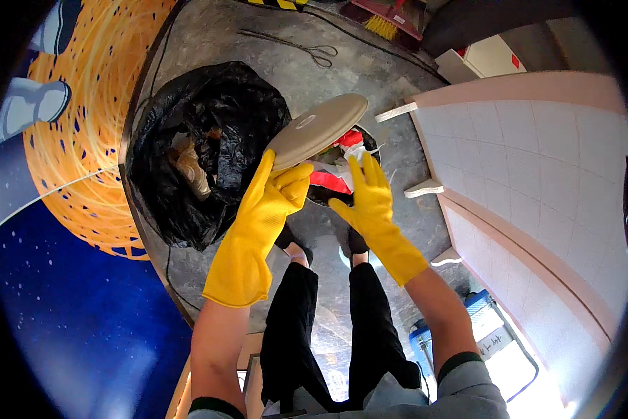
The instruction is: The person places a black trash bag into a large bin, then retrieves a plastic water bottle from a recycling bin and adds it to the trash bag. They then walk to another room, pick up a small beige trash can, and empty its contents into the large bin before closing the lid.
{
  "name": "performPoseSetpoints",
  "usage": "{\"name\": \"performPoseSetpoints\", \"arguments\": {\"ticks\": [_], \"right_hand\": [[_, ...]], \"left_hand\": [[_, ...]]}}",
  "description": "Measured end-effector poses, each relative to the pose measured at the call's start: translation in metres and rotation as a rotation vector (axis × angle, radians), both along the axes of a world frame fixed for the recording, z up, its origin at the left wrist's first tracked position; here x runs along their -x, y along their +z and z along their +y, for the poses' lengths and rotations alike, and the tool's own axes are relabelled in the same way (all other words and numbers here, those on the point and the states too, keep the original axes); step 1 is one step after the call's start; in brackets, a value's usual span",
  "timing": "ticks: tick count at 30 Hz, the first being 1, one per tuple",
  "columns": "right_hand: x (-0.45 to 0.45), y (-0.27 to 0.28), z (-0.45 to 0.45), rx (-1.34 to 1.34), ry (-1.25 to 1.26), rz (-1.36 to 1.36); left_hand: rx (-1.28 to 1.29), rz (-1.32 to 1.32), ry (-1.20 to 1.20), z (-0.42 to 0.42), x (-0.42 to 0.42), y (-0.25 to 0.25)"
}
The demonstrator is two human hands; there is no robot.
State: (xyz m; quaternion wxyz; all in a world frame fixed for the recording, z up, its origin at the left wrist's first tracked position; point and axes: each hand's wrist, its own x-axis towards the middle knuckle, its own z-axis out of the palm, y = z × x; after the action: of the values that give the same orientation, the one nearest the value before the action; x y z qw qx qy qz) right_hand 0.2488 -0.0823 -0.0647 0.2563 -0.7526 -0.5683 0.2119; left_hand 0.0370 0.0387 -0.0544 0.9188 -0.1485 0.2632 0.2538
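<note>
My left hand (pixel 272 199), in a yellow rubber glove, grips the near edge of a round beige bin lid (pixel 327 123). The lid is tilted up over a round trash bin lined with a black bag (pixel 327 196). Red and white crumpled waste (pixel 332 182) shows inside the bin. My right hand (pixel 369 196), gloved in the same yellow, is over the bin's right side with its fingers apart. It reaches toward the white waste; whether the fingertips touch it, I cannot tell. To the left stands a large open black garbage bag (pixel 240 115) with brownish refuse (pixel 191 167) in it.
Metal tongs (pixel 293 46) lie on the grey floor beyond the bin. A broom with yellow bristles (pixel 382 27) and a red dustpan (pixel 400 18) are at the far edge. White panels on feet (pixel 507 136) stand at the right; a painted wall (pixel 83 293) runs along the left.
</note>
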Motion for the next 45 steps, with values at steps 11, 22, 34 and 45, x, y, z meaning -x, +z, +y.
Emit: {"name": "performPoseSetpoints", "arguments": {"ticks": [11,22,34,45], "right_hand": [[-0.027,-0.066,0.032,0.142,0.22,-0.275],[-0.061,-0.044,0.062,0.587,-0.213,0.623],[-0.073,-0.095,0.056,0.44,-0.029,0.387],[-0.099,-0.089,0.068,0.577,-0.12,0.178]], "left_hand": [[-0.006,-0.026,0.015,-0.003,0.001,0.005],[-0.648,0.403,-0.108,-0.026,-0.003,-0.003],[-1.265,1.288,-0.422,-0.074,-0.058,-0.145],[-1.538,1.444,-0.755,-0.015,-0.067,-0.099]]}}
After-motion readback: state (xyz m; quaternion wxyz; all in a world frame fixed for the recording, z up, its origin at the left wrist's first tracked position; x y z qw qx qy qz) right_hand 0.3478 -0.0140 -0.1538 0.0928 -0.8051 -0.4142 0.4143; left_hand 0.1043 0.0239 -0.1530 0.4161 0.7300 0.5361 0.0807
